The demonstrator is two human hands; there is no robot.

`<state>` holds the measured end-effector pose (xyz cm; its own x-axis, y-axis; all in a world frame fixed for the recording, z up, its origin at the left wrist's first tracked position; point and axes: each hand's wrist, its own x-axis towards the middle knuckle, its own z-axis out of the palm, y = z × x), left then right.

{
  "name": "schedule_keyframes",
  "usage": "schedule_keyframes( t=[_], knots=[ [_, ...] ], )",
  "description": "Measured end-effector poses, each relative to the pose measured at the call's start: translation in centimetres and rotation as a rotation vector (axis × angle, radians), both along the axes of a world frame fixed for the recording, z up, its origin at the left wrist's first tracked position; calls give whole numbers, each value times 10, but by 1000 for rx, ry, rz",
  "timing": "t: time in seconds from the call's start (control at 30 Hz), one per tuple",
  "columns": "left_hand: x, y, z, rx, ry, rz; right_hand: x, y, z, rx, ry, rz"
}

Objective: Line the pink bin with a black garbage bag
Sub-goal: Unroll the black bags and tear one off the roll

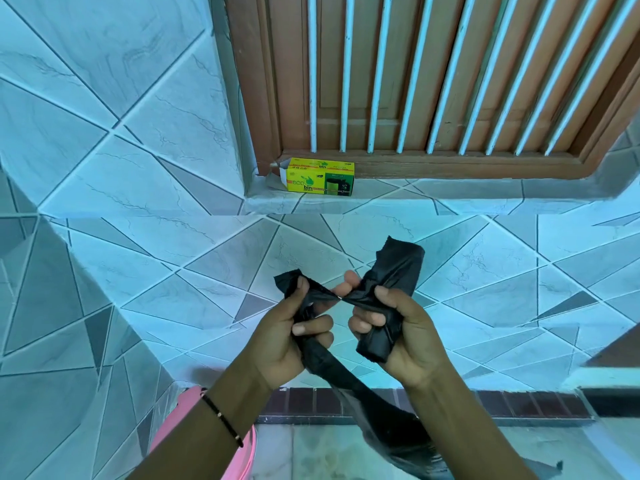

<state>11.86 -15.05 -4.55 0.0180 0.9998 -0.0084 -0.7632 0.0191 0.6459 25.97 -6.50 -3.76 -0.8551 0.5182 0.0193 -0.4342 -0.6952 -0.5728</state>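
The tiled wall (104,133) fills most of what I see, one wall of pale slanting tiles; set into it above is one brown wooden window frame (433,168) with a row of white bars, eleven as far as I can count; on its sill (450,192) lies one yellow box of bin liners (320,177), its left flap open, well apart from my hands and up beyond them. Low at the left, just under my left forearm, is the one pink bin (194,410); only a curve of its rim shows, so I cannot tell what is in it; it lies down and to the left of both hands, nearer my left hand (294,337) than my right hand (401,334). Between the hands is the black garbage bag (349,386), one strip that I judge to be coming off the roll (398,271); my left hand is curled tight around the loose length, which trails down and to the right, its long axis slanting away from the bin; my right hand is clenched around the rolled part, which stands up and to the right above the fist; the hands are close but not touching, and the film is pulled thin between them; I judge the tear nearly done; next the bag must open and swing down to the left.
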Motion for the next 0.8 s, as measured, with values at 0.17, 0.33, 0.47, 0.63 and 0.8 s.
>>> schedule_keyframes(
  t=[0.17, 0.33, 0.47, 0.63, 0.8],
  knots=[
    [-2, -4, 7, 1, 14, -28, 3, 4, 14, 235, -119, 184],
    [1, -9, 19, -187, 697, 63, 0, 5, 23, 732, -585, -63],
    [8, -4, 13, -300, 952, 83, -6, -3, 18, 1008, -796, -82],
    [6, -5, 3, -290, 1015, 27, -11, -3, 15, 1220, -903, -64],
    [5, -7, 12, -259, 1111, 156, -4, 0, 30, 1176, -849, 61]
  ],
)
